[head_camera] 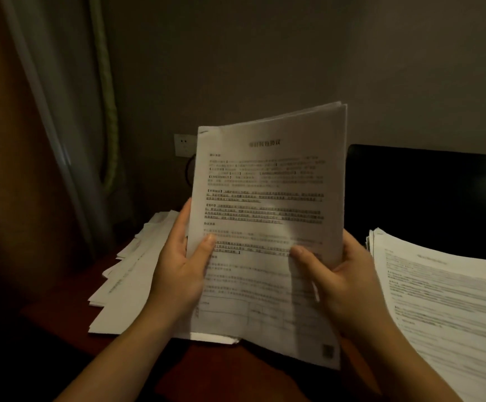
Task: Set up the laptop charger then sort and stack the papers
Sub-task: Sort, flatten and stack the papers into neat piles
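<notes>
I hold a bundle of printed papers [268, 198] upright in front of me, its printed side facing me. My left hand [178, 271] grips the bundle's left edge, thumb on the front sheet. My right hand [340, 285] grips the right edge, thumb pressed on the page. A loose, fanned pile of papers [128, 280] lies on the desk at the left. A neater stack of papers [445, 303] lies at the right. A black cable [189, 169] loops below the wall socket [184, 145], partly hidden by the bundle.
A dark laptop screen [427, 192] stands at the back right, behind the right stack. The reddish wooden desk [230, 369] shows below the bundle. A curtain and a greenish cord [108, 111] hang at the left by the wall.
</notes>
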Demonstrator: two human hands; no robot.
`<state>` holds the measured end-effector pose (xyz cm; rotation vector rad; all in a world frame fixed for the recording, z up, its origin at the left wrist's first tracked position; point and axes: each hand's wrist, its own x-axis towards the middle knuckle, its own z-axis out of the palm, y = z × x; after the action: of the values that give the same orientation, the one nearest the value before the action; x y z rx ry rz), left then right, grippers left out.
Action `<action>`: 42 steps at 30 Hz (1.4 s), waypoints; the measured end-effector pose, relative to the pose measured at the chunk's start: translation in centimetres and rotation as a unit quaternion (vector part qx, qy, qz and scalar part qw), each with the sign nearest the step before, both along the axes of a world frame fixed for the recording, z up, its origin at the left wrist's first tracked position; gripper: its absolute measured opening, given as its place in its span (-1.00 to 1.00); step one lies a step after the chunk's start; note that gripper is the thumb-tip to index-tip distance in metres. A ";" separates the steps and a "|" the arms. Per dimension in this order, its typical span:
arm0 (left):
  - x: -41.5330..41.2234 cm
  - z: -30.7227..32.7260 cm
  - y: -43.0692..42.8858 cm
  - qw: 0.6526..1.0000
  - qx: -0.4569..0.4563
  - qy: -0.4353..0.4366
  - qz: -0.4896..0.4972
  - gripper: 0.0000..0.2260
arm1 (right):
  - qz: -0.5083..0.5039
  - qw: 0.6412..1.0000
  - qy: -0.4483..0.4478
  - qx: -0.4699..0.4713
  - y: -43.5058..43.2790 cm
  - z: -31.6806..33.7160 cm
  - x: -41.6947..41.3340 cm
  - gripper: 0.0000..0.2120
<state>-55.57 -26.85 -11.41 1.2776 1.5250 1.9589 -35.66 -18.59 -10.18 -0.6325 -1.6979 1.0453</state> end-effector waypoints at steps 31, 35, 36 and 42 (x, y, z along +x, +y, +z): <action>19.8 -2.0 10.7 0.877 -0.254 0.388 -0.124 -0.61 | -0.317 0.868 -0.376 -0.072 5.3 -3.2 24.8 -0.76; 19.8 -2.5 11.1 0.861 -0.262 0.425 -0.099 -0.66 | -0.333 0.813 -0.474 -0.052 5.4 -3.4 24.6 -0.93; 19.8 -2.5 11.1 0.857 -0.265 0.430 -0.097 -0.66 | -0.330 0.799 -0.500 -0.052 5.4 -3.4 24.6 -0.89; 19.4 -2.5 10.5 0.838 -0.263 0.472 -0.077 -0.65 | -0.313 0.773 -0.550 -0.038 4.9 -2.2 23.8 -0.74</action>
<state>-36.18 -16.36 -13.88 2.1130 2.0543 0.6380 -11.82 -13.68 -12.37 -1.9773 -2.0969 0.1771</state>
